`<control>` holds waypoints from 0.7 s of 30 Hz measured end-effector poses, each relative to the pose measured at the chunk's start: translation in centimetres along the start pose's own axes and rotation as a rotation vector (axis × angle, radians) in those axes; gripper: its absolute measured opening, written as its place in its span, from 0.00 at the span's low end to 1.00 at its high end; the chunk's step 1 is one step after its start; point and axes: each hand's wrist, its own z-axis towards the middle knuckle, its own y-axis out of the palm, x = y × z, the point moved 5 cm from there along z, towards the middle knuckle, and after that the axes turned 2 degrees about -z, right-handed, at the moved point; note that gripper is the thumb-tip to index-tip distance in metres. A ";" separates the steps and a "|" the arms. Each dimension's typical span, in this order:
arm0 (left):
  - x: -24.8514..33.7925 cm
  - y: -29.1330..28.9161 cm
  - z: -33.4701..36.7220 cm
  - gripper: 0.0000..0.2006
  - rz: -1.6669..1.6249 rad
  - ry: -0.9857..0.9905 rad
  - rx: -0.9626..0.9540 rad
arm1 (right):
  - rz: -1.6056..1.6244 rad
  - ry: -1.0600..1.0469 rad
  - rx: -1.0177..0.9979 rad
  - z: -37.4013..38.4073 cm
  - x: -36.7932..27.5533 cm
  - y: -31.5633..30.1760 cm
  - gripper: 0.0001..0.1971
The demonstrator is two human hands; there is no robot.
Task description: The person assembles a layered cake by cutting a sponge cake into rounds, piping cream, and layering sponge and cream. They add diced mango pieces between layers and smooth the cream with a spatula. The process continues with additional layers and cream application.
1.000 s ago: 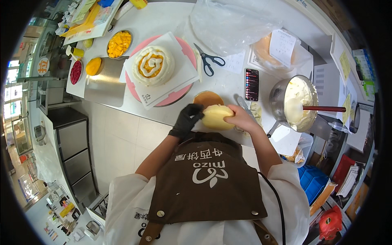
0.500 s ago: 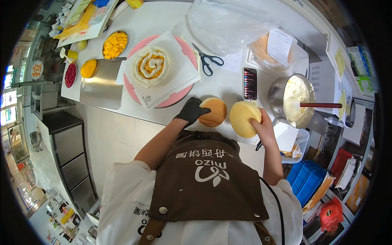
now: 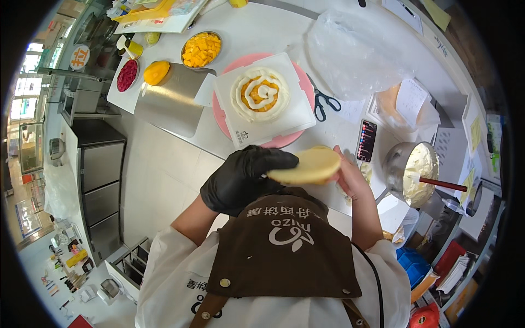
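A round, pale yellow sponge cake layer (image 3: 307, 167), tilted and slightly blurred, is held up close to my apron. My left hand (image 3: 240, 177), in a black glove, grips its left edge with fingers over the top. The bare fingers of my right hand (image 3: 350, 177) pinch its right edge. Whether the browned layer lies under it is hidden. Beyond my hands, a cake (image 3: 260, 94) with white cream and a ring of mango pieces sits on a white board (image 3: 295, 112), which rests on a pink turntable (image 3: 221, 117).
A steel bowl of cream (image 3: 395, 167) with a red-handled spatula (image 3: 443, 184) stands at right, near a phone (image 3: 366, 141) and scissors (image 3: 322, 104). Farther left are a bowl of mango cubes (image 3: 201, 50), a mango half (image 3: 157, 72), red fruit (image 3: 127, 75) and a metal sheet (image 3: 169, 104).
My hands have come together and nearer my body. The pale sponge has moved left and tilted, and my left hand now grips it. The browned layer is out of sight. The view has shifted.
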 end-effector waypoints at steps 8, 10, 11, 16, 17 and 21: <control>-0.6 -5.5 1.2 0.24 0.195 0.272 0.068 | 0.343 -0.336 -0.257 3.3 -11.2 6.6 0.22; -2.3 -6.2 0.3 0.26 0.122 0.209 0.188 | 0.313 -0.358 -0.285 3.5 -12.1 7.7 0.21; -3.0 -6.8 0.0 0.31 0.061 0.145 0.278 | 0.327 -0.322 -0.319 3.3 -12.6 8.5 0.30; -9.7 -6.1 -0.7 0.25 -0.968 -0.559 0.392 | 0.230 -0.343 -0.273 3.5 -12.1 11.5 0.46; -11.5 -5.5 -1.3 0.24 -1.106 -0.752 0.349 | 0.208 -0.368 -0.219 3.5 -11.8 11.6 0.46; -10.5 -6.2 0.1 0.22 -1.465 -0.841 0.388 | 0.152 -0.482 -0.081 3.2 -11.3 12.4 0.47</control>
